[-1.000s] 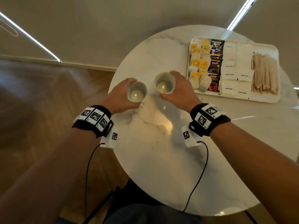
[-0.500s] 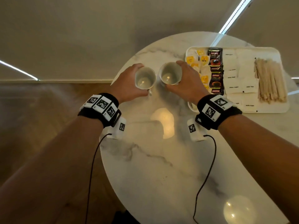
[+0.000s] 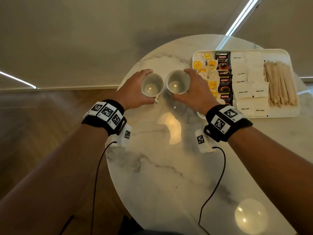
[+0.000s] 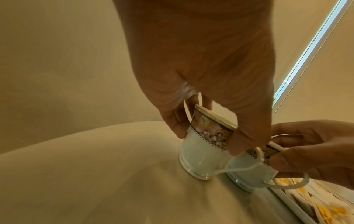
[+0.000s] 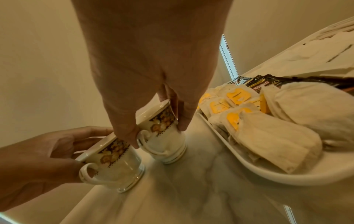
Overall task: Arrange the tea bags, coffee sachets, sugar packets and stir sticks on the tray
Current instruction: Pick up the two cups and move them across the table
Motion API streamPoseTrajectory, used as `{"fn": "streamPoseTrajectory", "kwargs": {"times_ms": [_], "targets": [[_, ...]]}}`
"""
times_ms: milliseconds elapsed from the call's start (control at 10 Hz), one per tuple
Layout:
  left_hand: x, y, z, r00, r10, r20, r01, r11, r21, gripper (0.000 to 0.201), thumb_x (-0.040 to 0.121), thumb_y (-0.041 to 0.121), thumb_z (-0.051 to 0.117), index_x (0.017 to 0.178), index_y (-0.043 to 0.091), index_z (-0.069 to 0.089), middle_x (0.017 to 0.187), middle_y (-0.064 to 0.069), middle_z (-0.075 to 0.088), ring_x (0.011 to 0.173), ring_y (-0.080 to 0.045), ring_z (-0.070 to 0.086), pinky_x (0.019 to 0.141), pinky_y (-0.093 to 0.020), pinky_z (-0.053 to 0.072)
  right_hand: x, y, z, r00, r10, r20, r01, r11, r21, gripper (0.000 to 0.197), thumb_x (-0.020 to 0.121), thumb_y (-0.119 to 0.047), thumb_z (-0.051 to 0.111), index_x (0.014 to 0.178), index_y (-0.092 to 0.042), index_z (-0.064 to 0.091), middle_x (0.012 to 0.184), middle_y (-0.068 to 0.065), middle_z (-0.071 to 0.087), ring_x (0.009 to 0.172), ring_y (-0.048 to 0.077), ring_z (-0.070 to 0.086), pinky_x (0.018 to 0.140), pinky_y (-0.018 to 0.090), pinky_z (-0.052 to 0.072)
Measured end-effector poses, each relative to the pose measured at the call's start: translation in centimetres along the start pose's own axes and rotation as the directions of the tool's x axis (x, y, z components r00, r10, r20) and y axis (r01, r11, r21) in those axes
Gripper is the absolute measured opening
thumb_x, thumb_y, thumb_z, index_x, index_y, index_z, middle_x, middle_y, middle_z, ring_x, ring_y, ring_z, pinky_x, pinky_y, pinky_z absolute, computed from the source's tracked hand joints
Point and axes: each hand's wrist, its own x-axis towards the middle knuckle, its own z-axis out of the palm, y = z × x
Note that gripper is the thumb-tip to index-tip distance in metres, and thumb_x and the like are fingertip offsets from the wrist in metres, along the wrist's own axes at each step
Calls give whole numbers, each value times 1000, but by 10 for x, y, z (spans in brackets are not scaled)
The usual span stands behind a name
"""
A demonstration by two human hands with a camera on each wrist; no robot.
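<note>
A white tray point(image 3: 286, 114) at the table's far right holds tea bags point(image 3: 210, 64) with yellow tags, dark coffee sachets point(image 3: 224, 82), white sugar packets point(image 3: 243, 89) and a bundle of wooden stir sticks point(image 3: 280, 83), laid in columns. My left hand point(image 3: 133, 89) grips a floral-banded cup point(image 3: 152, 84) by its rim, base on the table. My right hand point(image 3: 194, 92) grips a matching cup point(image 3: 177, 82) beside it, just left of the tray. In the left wrist view the left cup point(image 4: 206, 145) stands on the marble; the right wrist view shows the right cup point(image 5: 162, 136) next to the tea bags point(image 5: 268, 121).
The round marble table point(image 3: 160, 167) has its left edge close to the left cup, with wooden floor beyond. Bright lamp reflections lie on the tabletop. Cables run from both wrist units toward me. A wall stands behind the table.
Both hands have carried the cups away from me toward the table's far side and a little closer to the tray. The cups stay side by side.
</note>
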Motion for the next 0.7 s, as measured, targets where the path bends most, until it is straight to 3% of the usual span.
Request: {"fn": "streamPoseTrajectory", "kwargs": {"times_ms": [400,600,700], "targets": [[-4,4,0,999,-25,24,25,1000,2,99,67,26,86,150,28,32,147,1,41,132,-15,41,102,-24,31,-2,-3,-3,999,10,36,-10,1000,-7,88,72,-34,86,143,-15,38,136,6,50,124,22,49,91,24,34],[-10,11,-1,999,-29,20,29,999,-44,110,68,25,86,155,31,19,150,2,35,135,-12,35,104,-24,28,-10,-12,-11,996,21,92,-20,1000,-18,104,73,-38,85,153,-13,24,150,9,35,137,23,35,100,22,25],[-15,13,-3,1000,-23,0,23,997,-70,113,68,24,85,156,29,15,152,-1,32,138,-13,33,108,-27,29,-17,-17,-18,998,23,55,-24,999,21,108,71,-40,86,154,-14,22,151,9,32,137,21,34,101,22,27]]}}
